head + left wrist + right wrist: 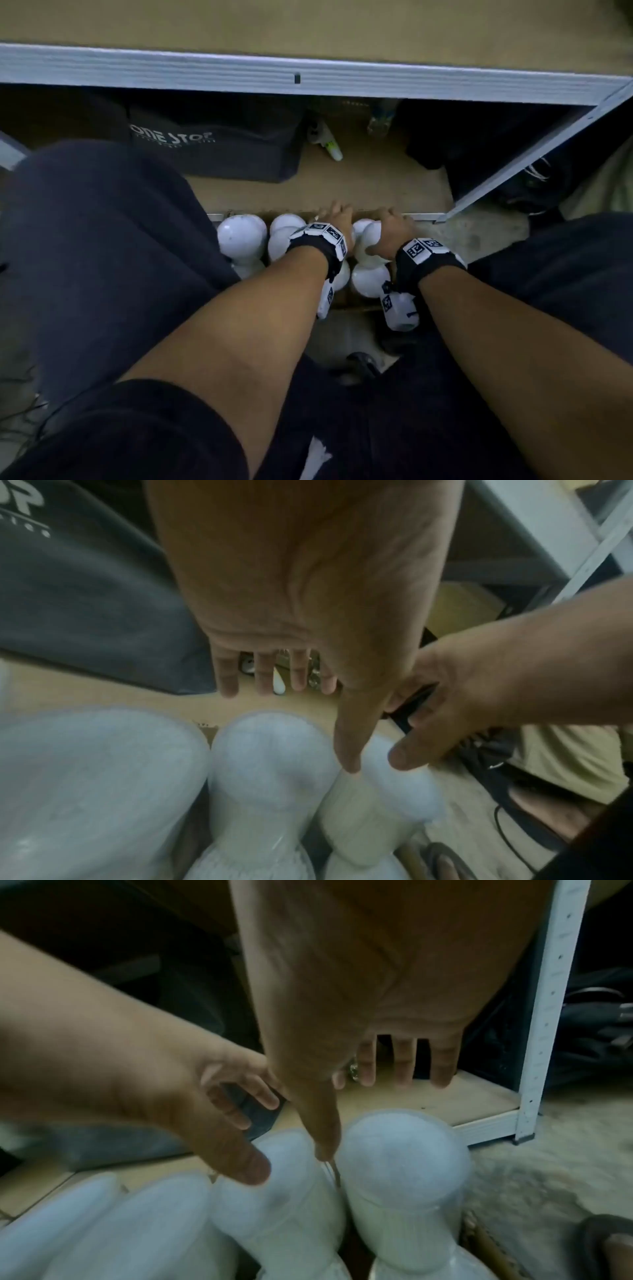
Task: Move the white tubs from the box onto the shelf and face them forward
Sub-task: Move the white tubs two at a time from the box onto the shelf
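Several white tubs stand packed in a cardboard box (346, 302) on the floor between my knees; one is at the left (241, 236) and another lower right (370, 281). My left hand (337, 215) hovers over the middle tubs with fingers straight and spread, and its thumb (349, 750) points down between two tub lids (274, 758). Beside it, my right hand (390, 222) lies open over the right-hand tub (404, 1153), with its thumb (325, 1131) dipping into the gap beside that tub. Neither hand grips a tub. The low brown shelf board (376, 185) lies just beyond the box.
A dark bag (212, 147) lettered ONE STOP fills the shelf's left side, with a white bottle (325, 140) behind the bare middle. Dark items (479, 137) sit at the right by the white upright post (534, 157). An upper shelf edge (308, 78) runs overhead.
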Action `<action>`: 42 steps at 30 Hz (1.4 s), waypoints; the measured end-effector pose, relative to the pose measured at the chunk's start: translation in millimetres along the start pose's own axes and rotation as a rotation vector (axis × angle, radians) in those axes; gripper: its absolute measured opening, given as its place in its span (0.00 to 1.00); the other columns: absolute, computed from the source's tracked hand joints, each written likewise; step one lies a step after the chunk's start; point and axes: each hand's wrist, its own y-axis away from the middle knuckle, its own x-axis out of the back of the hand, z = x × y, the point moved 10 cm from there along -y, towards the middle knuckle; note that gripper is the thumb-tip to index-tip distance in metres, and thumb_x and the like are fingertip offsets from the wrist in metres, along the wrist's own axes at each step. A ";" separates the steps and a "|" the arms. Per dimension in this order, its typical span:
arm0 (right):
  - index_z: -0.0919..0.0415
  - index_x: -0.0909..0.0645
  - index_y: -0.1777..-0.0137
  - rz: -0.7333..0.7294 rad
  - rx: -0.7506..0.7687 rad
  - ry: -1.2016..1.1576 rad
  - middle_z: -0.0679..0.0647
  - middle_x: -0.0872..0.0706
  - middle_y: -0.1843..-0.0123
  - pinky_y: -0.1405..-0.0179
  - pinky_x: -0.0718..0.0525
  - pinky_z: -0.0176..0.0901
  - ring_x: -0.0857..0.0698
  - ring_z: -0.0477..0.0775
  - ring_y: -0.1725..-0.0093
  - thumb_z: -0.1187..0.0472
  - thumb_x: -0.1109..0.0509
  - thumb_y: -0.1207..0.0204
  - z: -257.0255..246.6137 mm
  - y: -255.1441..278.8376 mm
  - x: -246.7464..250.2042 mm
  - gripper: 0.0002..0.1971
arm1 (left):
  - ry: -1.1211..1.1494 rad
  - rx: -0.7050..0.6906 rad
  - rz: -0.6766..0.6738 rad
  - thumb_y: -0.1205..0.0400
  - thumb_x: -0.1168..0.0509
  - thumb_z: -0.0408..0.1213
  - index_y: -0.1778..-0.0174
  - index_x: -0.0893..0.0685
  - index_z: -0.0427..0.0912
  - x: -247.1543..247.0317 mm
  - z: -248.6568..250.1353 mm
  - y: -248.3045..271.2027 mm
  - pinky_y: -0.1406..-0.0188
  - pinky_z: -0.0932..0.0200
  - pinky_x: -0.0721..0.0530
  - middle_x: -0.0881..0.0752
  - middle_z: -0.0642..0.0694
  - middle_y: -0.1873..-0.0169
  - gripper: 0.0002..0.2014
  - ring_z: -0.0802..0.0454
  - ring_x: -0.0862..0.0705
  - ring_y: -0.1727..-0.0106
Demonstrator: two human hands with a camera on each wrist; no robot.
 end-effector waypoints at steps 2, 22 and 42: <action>0.54 0.37 0.22 0.016 -0.003 0.009 0.56 0.34 0.23 0.26 0.30 0.56 0.33 0.68 0.25 0.50 0.20 0.38 -1.4 -12.6 0.2 0.45 | -0.071 0.016 0.031 0.29 0.29 0.43 0.23 0.38 0.47 0.8 -4.7 -8.4 0.28 0.39 0.32 0.38 0.42 0.23 0.39 0.35 0.38 0.22; 0.54 0.37 0.22 -0.065 -0.001 0.084 0.56 0.36 0.21 0.25 0.34 0.64 0.41 0.67 0.20 0.59 0.22 0.33 -1.6 -8.0 4.8 0.40 | -0.054 0.018 0.014 0.38 0.22 0.37 0.30 0.33 0.49 20.0 8.2 -4.2 0.40 0.41 0.24 0.33 0.44 0.32 0.41 0.37 0.32 0.31; 0.49 0.23 0.39 0.544 0.273 -0.337 0.48 0.27 0.34 0.35 0.22 0.56 0.26 0.55 0.34 0.53 0.18 0.45 -23.1 171.0 262.4 0.32 | 0.051 -0.296 0.505 0.42 0.22 0.47 0.34 0.25 0.56 263.0 114.1 163.6 0.32 0.47 0.24 0.25 0.48 0.35 0.38 0.45 0.27 0.32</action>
